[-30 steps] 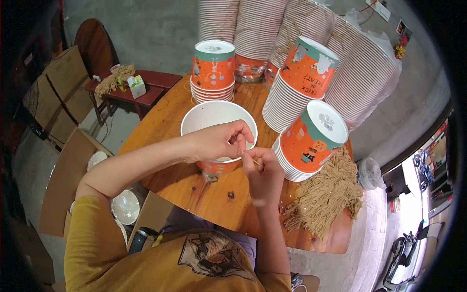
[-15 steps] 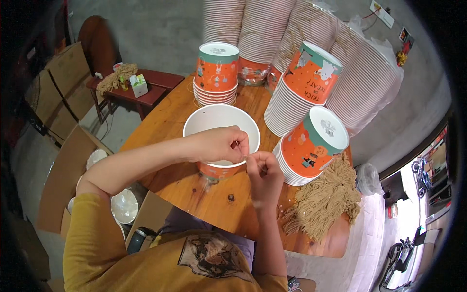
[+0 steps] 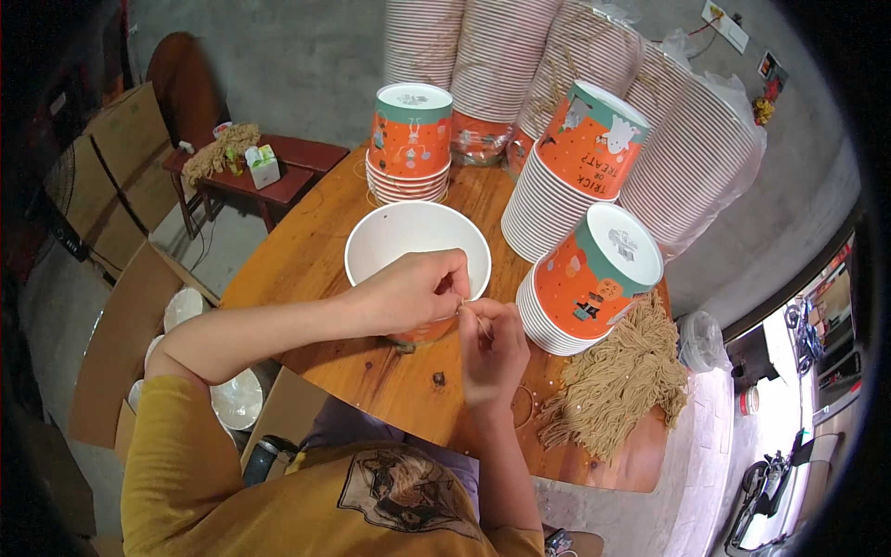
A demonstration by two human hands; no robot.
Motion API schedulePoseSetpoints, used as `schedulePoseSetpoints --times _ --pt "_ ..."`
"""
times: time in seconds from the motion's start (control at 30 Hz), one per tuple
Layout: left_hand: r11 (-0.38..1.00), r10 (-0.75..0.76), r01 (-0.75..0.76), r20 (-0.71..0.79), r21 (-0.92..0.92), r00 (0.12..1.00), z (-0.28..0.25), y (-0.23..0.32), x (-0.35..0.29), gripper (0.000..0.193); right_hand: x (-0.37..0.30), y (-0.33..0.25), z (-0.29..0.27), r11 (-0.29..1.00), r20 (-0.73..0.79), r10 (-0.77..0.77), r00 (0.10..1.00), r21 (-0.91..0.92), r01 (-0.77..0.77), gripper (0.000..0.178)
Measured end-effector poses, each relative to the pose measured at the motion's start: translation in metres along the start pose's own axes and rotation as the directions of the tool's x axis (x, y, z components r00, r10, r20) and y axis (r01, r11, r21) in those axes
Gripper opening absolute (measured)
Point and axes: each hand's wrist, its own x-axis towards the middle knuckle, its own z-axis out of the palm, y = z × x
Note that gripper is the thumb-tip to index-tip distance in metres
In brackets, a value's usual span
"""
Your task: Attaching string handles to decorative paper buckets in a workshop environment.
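An orange paper bucket with a white inside (image 3: 385, 234) stands upright, mouth up, in front of me. My left hand (image 3: 422, 290) reaches over its near rim with thumb and fingers pinched. Close against it, at the bucket's near right side, my right hand (image 3: 494, 348) is pinched as well. Between the fingertips shows a bit of thin tan string (image 3: 465, 304); whether it runs through the bucket's wall is hidden by my hands. Right of my right hand lies a thick bundle of tan string (image 3: 614, 379).
Upside-down stacks of orange and green buckets stand at the back (image 3: 413, 139), right (image 3: 594, 274) and far right (image 3: 594, 139). Tall wrapped white stacks (image 3: 506, 56) line the wall. An open carton (image 3: 121, 357) holding buckets sits at the left, beyond the wooden table's edge (image 3: 348, 395).
Both hands have shifted slightly left, still pinched together at the bucket's rim. The view has moved a little, and a thin string loop beside my right wrist now shows more fully.
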Motion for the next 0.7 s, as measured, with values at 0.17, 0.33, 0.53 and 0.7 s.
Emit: schedulePoseSetpoints --times 0.17,0.33,0.53,0.7 --pt "0.999 -0.033 0.032 -0.006 -0.030 0.999 0.001 -0.003 0.000 0.008 -0.001 0.000 0.001 0.992 0.002 0.074 0.997 0.104 -0.074 0.008" --pt "0.979 -0.001 0.012 0.055 -0.202 0.998 -0.001 -0.001 0.002 0.013 0.005 0.006 0.000 0.972 0.031 0.183 0.983 0.143 -0.186 0.012" --pt "0.882 -0.085 0.143 0.147 -0.450 0.986 -0.004 -0.006 0.008 0.016 0.002 0.015 0.001 0.960 0.031 0.202 0.979 0.193 -0.204 0.014" --pt "0.810 -0.137 0.236 0.218 -0.536 0.966 -0.007 -0.013 0.015 0.024 0.008 0.010 -0.006 0.999 0.013 0.033 0.999 0.037 -0.034 0.024"
